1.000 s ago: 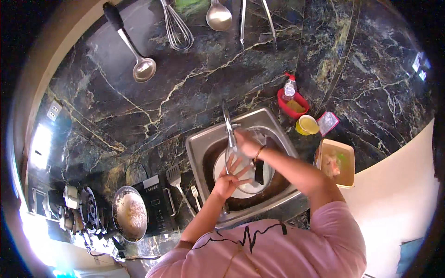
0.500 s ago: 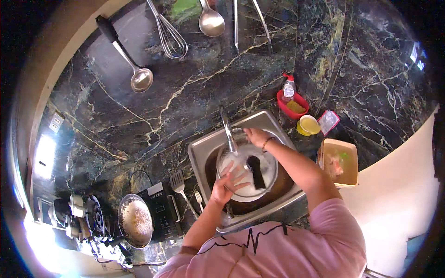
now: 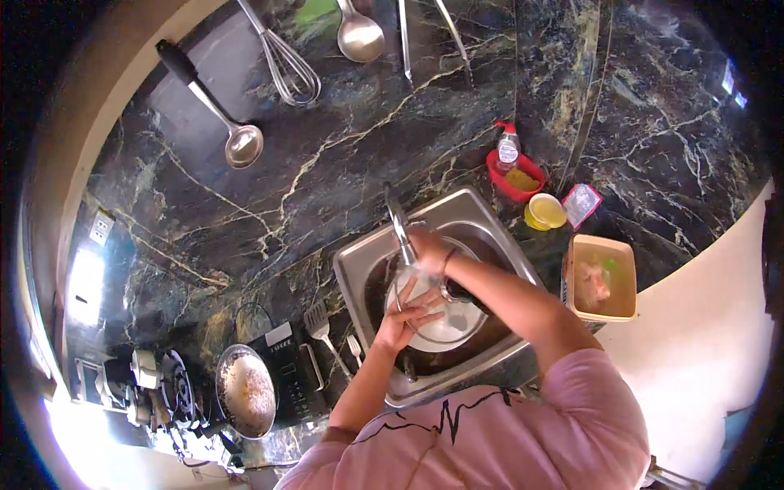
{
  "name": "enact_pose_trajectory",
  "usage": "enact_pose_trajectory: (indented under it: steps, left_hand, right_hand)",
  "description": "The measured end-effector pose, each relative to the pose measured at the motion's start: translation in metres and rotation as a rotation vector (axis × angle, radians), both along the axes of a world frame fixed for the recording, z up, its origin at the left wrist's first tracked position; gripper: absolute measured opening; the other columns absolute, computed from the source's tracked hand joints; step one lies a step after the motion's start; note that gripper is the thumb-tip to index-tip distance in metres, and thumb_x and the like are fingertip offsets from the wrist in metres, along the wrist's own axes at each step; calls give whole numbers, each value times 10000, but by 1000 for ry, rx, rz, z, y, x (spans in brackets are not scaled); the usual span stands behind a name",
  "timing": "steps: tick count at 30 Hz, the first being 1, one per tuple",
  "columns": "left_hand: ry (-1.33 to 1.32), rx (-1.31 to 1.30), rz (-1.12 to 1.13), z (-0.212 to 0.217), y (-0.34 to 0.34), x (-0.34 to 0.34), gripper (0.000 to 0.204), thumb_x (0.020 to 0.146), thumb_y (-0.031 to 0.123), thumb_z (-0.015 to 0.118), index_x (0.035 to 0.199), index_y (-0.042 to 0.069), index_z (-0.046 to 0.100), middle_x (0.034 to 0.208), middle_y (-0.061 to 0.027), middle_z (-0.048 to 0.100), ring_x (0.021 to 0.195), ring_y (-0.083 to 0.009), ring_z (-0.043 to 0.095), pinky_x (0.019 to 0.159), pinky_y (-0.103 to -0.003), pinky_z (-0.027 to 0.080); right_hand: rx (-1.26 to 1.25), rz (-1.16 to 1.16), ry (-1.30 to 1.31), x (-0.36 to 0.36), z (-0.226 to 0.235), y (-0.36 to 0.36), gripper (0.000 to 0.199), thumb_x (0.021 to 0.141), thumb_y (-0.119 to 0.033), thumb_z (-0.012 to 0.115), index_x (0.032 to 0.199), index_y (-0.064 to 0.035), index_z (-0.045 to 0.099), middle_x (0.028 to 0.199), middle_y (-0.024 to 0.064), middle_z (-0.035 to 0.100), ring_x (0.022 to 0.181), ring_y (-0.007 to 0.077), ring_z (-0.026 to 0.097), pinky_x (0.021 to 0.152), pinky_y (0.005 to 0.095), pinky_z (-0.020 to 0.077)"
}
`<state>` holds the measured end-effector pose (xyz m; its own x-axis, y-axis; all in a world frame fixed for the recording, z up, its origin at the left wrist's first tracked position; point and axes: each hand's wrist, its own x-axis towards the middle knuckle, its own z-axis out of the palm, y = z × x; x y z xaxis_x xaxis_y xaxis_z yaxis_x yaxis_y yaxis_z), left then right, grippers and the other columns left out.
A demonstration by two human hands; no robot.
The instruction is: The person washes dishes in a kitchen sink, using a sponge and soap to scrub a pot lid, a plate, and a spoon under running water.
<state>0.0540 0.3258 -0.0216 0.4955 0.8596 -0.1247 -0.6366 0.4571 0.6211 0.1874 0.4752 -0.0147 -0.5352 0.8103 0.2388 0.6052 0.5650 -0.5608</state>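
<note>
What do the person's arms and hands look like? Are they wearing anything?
Both forearms are bare; the pink top's sleeves stop near the elbows. The left hand has no glove or ring that I can see. The right hand is also ungloved, with a thin dark bangle around its wrist.

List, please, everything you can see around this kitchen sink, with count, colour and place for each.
sink: one, steel, set in the dark marble counter
tap: one, steel, at the sink's back edge
plate: one, white, in the sink
ladle: one, steel with black handle, hanging on the wall
whisk: one, steel, hanging on the wall
spoon: one, steel, hanging beside the whisk
red holder: one, with a bottle in it, behind the sink
yellow tub: one, right of the sink
beige container: one, on the right
frying pan: one, on a black cooktop, left
spatula: one, steel, left of the sink
left hand: on the plate
right hand: under the tap, above the plate
</note>
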Motion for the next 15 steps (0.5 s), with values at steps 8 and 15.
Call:
enact_pose_trajectory:
  steps: [8, 15]
  left_hand:
    - [127, -180, 156, -48, 7, -13, 632, 813, -39, 464, 1383, 166, 286, 1378, -200, 356, 1258, -402, 352, 1002, -569, 323]
    - [-94, 7, 109, 6, -22, 1, 749, 770, -107, 466, 1418, 169, 211, 1368, -246, 337, 1265, -408, 339, 997, -563, 339]
  right_hand:
    - [617, 253, 132, -36, -1, -73, 230, 795, -264, 594, 940, -89, 629, 947, 96, 641, 910, 310, 596, 792, 434, 462]
    - [-566, -251, 446, 46, -19, 10, 494, 949, -426, 308, 933, -17, 585, 799, 136, 647, 777, 331, 609, 731, 410, 456]
